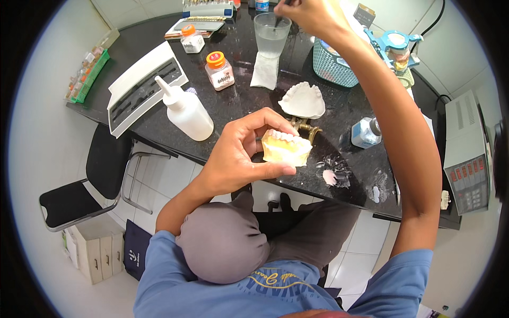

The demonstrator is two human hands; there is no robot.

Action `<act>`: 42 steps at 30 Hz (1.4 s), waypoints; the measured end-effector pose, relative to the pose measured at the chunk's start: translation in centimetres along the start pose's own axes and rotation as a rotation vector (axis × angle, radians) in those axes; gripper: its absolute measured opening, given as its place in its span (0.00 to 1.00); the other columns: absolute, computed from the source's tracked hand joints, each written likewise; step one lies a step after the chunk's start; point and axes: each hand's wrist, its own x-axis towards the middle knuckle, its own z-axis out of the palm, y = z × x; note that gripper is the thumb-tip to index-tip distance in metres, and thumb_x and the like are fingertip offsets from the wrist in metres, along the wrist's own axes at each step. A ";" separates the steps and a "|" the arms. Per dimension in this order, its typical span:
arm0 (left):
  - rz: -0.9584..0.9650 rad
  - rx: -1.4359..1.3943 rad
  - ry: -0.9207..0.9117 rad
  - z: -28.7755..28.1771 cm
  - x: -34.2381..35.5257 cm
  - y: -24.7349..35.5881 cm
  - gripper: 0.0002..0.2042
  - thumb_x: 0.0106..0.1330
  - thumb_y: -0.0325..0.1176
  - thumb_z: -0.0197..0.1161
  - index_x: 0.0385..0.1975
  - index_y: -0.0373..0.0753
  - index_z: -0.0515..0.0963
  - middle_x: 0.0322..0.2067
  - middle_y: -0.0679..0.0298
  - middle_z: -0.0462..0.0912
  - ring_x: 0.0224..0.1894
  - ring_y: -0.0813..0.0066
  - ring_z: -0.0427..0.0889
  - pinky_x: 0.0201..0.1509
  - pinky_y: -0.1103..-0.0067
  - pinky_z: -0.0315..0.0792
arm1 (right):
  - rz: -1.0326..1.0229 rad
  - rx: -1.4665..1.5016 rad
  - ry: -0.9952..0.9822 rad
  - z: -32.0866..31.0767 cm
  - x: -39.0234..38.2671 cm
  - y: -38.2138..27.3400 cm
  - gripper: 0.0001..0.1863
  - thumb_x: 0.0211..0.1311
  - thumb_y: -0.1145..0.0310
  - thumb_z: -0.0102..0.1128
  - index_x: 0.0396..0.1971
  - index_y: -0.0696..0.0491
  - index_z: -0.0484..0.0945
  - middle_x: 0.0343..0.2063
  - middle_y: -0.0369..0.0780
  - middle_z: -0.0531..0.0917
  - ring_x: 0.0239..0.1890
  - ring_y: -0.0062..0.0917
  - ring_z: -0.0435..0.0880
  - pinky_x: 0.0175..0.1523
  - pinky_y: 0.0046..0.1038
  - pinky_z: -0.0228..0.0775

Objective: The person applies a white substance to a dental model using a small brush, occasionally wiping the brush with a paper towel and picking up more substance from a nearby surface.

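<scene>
My left hand (244, 151) grips a yellow dental cast (285, 151) with a row of pale teeth, thumb below and fingers behind. Behind it lie a brass articulator (310, 129) and a white plaster arch cast (301, 102). My right hand (310, 16) is raised at the top, closed on a thin dark tool (279, 15) whose lower part is inside a glass of cloudy water (270, 41). A white squeeze bottle (191, 119) stands left of the cast. A small clear bottle (363, 135) stands to the right, and pink paste (329, 177) sits on the dark countertop (238, 95).
Around them are a slotted white tray (124, 90), two orange-lidded jars (220, 75) (192, 41), a green rack (89, 77), a teal basket (331, 69) and a blue articulator (397, 45). A grey machine (461, 138) is at right, a black chair (101, 159) at lower left.
</scene>
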 end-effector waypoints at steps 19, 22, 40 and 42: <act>-0.030 0.007 0.058 0.7 0.2 -0.3 0.23 0.43 0.32 0.76 0.39 0.35 0.74 0.38 0.62 0.74 0.44 0.76 0.73 0.50 0.81 0.67 | -0.018 0.514 0.310 -3.9 -13.2 -2.1 0.11 0.56 0.66 0.56 0.31 0.59 0.81 0.23 0.39 0.83 0.25 0.20 0.81 0.30 0.23 0.71; 0.015 0.037 0.035 0.3 0.0 -0.4 0.22 0.45 0.25 0.73 0.40 0.34 0.73 0.39 0.62 0.75 0.45 0.77 0.75 0.51 0.81 0.69 | -0.013 0.874 0.431 -2.6 -18.5 -2.1 0.10 0.61 0.70 0.54 0.35 0.63 0.76 0.25 0.41 0.81 0.26 0.22 0.81 0.33 0.22 0.74; 0.092 0.050 0.007 0.0 0.2 -1.4 0.25 0.42 0.24 0.76 0.42 0.34 0.73 0.41 0.60 0.74 0.46 0.75 0.74 0.50 0.80 0.69 | 0.030 1.060 0.674 4.2 -24.5 -3.9 0.08 0.44 0.83 0.59 0.28 0.62 0.74 0.23 0.42 0.79 0.29 0.30 0.83 0.45 0.41 0.79; 0.096 0.054 0.006 -0.1 0.1 -1.5 0.25 0.42 0.25 0.76 0.42 0.34 0.73 0.41 0.60 0.74 0.46 0.75 0.74 0.50 0.80 0.69 | -0.007 1.038 0.678 4.3 -24.4 -3.8 0.08 0.44 0.83 0.59 0.28 0.61 0.74 0.22 0.42 0.79 0.29 0.30 0.83 0.44 0.40 0.79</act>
